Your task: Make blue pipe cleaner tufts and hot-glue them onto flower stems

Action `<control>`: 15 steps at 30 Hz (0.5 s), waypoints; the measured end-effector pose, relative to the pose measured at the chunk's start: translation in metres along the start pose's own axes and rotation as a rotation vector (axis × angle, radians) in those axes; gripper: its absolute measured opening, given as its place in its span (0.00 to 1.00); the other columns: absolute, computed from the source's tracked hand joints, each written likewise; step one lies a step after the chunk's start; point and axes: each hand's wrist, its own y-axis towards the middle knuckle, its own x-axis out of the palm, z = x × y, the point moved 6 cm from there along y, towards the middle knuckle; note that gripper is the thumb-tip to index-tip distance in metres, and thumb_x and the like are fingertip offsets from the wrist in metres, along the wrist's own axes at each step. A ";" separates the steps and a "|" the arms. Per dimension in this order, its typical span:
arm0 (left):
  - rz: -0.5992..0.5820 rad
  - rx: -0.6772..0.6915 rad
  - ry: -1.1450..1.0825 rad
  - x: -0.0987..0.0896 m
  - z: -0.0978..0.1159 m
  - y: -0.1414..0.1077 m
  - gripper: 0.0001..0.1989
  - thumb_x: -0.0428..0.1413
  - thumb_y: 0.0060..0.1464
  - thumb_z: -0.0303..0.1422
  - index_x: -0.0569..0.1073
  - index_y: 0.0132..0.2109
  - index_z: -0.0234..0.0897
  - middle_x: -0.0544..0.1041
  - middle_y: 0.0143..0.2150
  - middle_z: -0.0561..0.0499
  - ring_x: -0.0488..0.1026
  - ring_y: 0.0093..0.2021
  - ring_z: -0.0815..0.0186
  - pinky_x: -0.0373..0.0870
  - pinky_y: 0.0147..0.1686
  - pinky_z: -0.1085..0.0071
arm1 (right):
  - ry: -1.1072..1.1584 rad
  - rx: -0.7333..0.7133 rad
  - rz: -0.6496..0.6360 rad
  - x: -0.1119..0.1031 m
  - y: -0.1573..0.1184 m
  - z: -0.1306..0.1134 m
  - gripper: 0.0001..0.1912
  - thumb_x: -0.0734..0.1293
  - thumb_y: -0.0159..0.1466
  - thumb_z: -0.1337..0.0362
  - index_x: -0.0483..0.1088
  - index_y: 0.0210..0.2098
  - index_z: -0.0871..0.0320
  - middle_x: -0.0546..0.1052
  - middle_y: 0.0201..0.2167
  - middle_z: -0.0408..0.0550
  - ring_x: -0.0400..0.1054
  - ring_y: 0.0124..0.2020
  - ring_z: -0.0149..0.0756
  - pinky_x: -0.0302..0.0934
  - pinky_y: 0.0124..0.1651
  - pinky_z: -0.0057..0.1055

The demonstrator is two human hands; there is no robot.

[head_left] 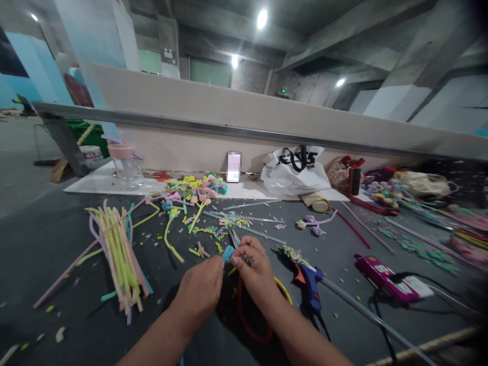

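A small blue fuzzy chenille piece [227, 253] sits between my two hands above the dark table. My left hand [200, 284] is closed, pinching it from the left with thumb and forefinger. My right hand [253, 267] touches the piece's right side with its fingertips. Scissors [234, 238] are also in my right hand, their blades pointing up and away from me; the handles are hidden by the fingers. Beneath my right wrist lies a curved red band [247, 325] beside a yellow one [282, 291], partly covered by the arm.
Left stands a bundle of chenille stems [120, 259]. Finished fuzzy flowers [198, 188] lie behind among clippings. A blue glue gun [313, 284] with a long glue stick and a magenta power strip [385, 277] with cords are right. A phone [234, 166] and white bag [295, 170] stand behind.
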 end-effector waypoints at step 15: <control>0.058 0.026 0.066 -0.003 -0.002 -0.001 0.13 0.40 0.59 0.27 0.65 0.31 0.39 0.73 0.26 0.53 0.72 0.27 0.65 0.58 0.26 0.69 | -0.105 -0.009 0.102 -0.007 0.000 -0.002 0.05 0.66 0.54 0.68 0.74 0.26 0.54 0.70 0.39 0.50 0.65 0.43 0.42 0.58 0.46 0.40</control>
